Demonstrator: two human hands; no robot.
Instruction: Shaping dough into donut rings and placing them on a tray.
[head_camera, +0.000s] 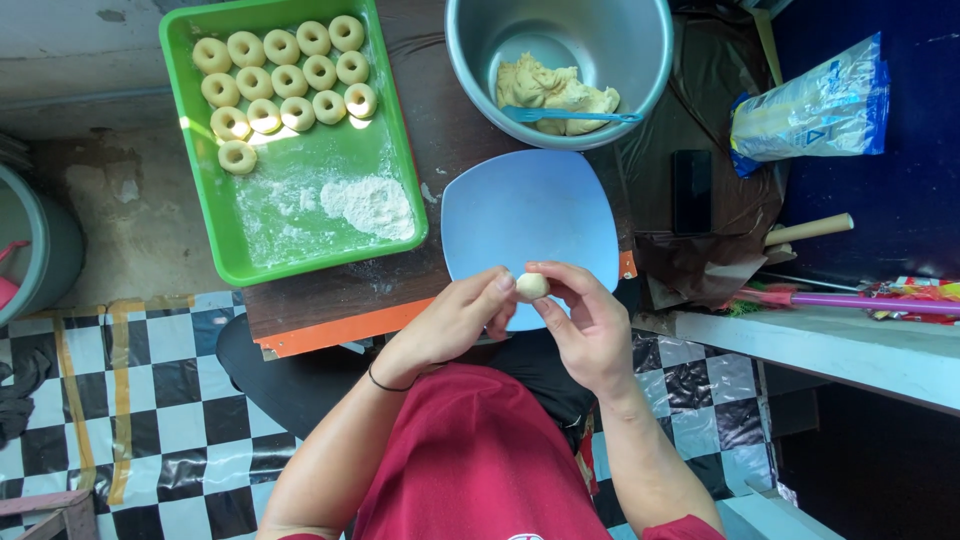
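Note:
A small pale dough ball (531, 286) is pinched between the fingertips of my left hand (455, 318) and my right hand (588, 322), just over the near edge of a light blue square plate (528, 205). Beyond the plate stands a metal bowl (640, 50) holding a lump of dough (555, 92) and a blue plastic fork (570, 116). To the left lies a green tray (395, 150) with several ring-shaped dough pieces (285, 80) in rows and a heap of flour (368, 203).
The dark table has an orange front edge (340, 328). A flour bag (812, 105), a black phone (692, 190) and a wooden rolling pin (808, 230) lie to the right. A grey bucket (40, 245) stands at far left on the floor; checkered tiles lie below.

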